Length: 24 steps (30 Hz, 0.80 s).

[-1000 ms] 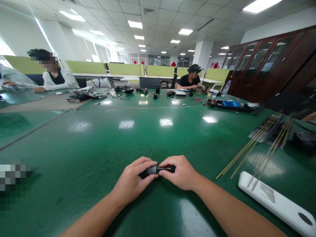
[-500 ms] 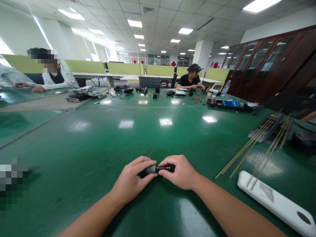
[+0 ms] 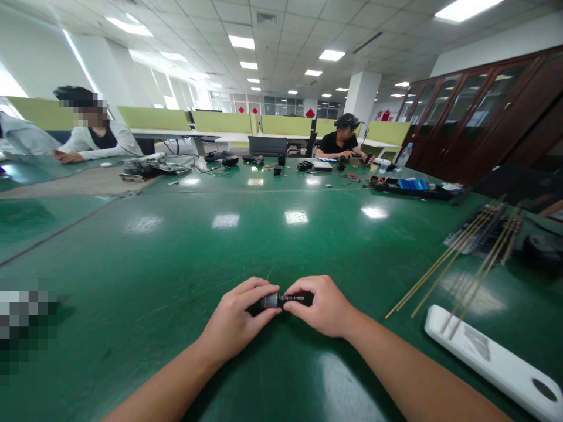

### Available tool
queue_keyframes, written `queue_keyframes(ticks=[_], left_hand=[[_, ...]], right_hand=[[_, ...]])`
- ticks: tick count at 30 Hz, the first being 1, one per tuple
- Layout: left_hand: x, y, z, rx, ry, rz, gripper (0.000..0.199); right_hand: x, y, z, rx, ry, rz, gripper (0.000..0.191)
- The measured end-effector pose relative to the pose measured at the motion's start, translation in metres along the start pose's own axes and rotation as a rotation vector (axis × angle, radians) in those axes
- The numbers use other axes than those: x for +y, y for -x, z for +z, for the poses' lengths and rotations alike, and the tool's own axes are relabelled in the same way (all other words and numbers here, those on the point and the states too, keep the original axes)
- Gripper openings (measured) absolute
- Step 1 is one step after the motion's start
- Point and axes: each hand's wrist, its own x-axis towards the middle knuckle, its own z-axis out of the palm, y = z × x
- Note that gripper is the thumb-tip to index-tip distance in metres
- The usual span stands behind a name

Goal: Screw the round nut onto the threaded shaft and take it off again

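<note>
My left hand (image 3: 240, 313) is closed around a dark cylindrical part with a grey band (image 3: 270, 300). Out of its right end runs a thin metal shaft (image 3: 299, 298) with rings or coils along it; I cannot tell its exact kind. My right hand (image 3: 323, 308) is closed in a pinch, thumb and forefinger at the shaft beside the cylinder. A dark area lies behind the shaft, within the curl of the right hand. The palms hide parts of the piece, which is held low over the green table (image 3: 220, 252).
To the right lie a long white plastic piece (image 3: 488, 360) and several thin brass-coloured rods (image 3: 448, 261). Farther back are a black tray with blue items (image 3: 413, 184), a water bottle (image 3: 404, 156) and small parts. Two people (image 3: 94, 132) (image 3: 343, 140) sit across the table.
My hands and the held piece stay almost as they were. The person at the far left has shifted, with their hands now together. The view has moved very slightly.
</note>
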Motion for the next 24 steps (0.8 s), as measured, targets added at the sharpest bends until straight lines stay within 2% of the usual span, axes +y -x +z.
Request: queue_keyframes(ticks=[24], left_hand=[[-0.0012, -0.0018, -0.0017, 0.014, -0.022, -0.02, 0.032]], right_hand=[[0.0013, -0.0006, -0.0004, 0.006, 0.004, 0.027, 0.011]])
